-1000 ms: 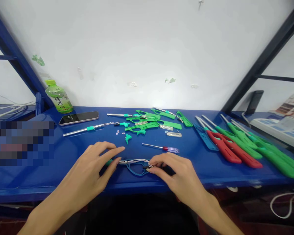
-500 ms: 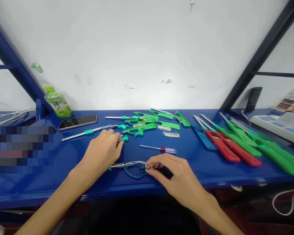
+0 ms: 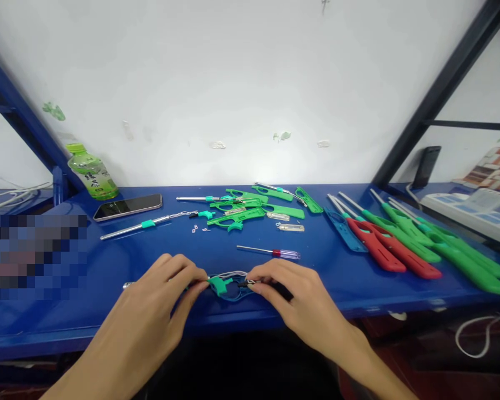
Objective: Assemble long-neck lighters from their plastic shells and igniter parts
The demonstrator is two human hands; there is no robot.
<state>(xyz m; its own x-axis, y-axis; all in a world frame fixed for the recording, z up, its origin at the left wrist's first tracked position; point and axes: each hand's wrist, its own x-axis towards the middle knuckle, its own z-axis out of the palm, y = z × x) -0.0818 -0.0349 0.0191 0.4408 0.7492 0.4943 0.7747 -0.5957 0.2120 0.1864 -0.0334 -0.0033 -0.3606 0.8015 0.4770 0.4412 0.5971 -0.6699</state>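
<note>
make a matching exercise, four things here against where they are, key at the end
1. teal plastic trigger piece
2. small black plastic part
3. screwdriver with translucent purple handle
4. green-capped clear plastic bottle

A. behind the flat dark-screened phone
B. pinched in the left hand
C. lying just beyond the right hand
D. pinched in the right hand

Pairs: 1-B, 2-D, 3-C, 4-A

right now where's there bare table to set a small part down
Two patches of the blue table look bare: between the left hand and the silver tube nearest the phone, and between the screwdriver and the blue casing half at right. Crowded: behind the screwdriver, with green casing pieces, and far right, with red handles and green handles.
</note>
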